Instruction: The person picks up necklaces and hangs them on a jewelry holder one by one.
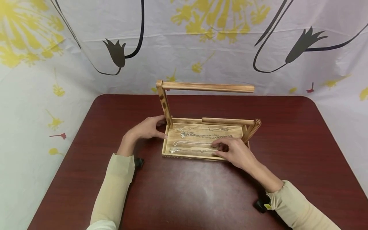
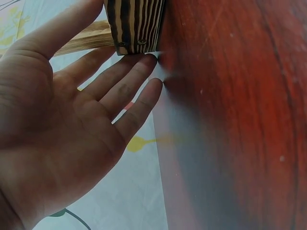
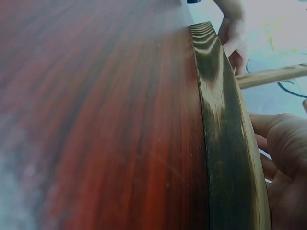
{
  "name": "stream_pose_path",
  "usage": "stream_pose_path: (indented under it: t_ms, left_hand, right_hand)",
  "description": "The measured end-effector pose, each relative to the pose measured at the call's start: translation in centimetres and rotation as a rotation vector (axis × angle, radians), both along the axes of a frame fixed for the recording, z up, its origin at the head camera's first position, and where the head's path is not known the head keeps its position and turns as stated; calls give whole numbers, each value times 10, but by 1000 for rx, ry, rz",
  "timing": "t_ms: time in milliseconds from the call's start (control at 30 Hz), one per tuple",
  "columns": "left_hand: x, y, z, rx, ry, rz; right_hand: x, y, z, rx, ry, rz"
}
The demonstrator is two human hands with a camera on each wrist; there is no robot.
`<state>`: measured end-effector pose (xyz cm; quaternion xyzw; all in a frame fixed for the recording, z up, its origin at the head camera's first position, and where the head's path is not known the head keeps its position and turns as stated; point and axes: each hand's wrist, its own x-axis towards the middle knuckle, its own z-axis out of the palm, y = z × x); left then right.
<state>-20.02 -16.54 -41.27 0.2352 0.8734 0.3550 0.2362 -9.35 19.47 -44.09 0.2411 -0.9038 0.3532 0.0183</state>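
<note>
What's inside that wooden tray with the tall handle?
Inside the wooden tray, four silvery chains lie roughly lengthwise. The right hand covers the right ends of the two nearest the person, so I can't see those or whether it grips them.

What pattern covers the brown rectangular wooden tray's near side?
The near side has dark, pale-streaked grain, clearest in the right wrist view.

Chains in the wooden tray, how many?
4, laid in rows from back to front: thin chain, thicker chain, pale chain, front chain. The right grip may hide more.
</note>
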Motion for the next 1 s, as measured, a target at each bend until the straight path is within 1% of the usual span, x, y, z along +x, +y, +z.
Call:
stream_pose_path:
  t_ms: [133, 267, 433, 567, 733, 1000]
  left_hand:
    - [0, 0, 0, -1, 2, 4]
    - [0, -1, 0, -11, 5, 6]
    - [0, 0, 1, -11, 3, 3]
    - [0, 0, 3, -26, -3, 15]
    - [1, 1, 3, -40, -4, 21]
    - [-1, 1, 1, -39, -2, 17]
  right_hand:
    - [-3, -4, 0, 9, -28, 2]
    - [-4, -7, 1, 31, -38, -2]
    - [-6, -11, 0, 34, -12, 7]
    - [-8, -15, 0, 35, 4, 19]
    - [-9, -20, -1, 38, -36, 11]
    - [-8, -24, 0, 70, -88, -37]
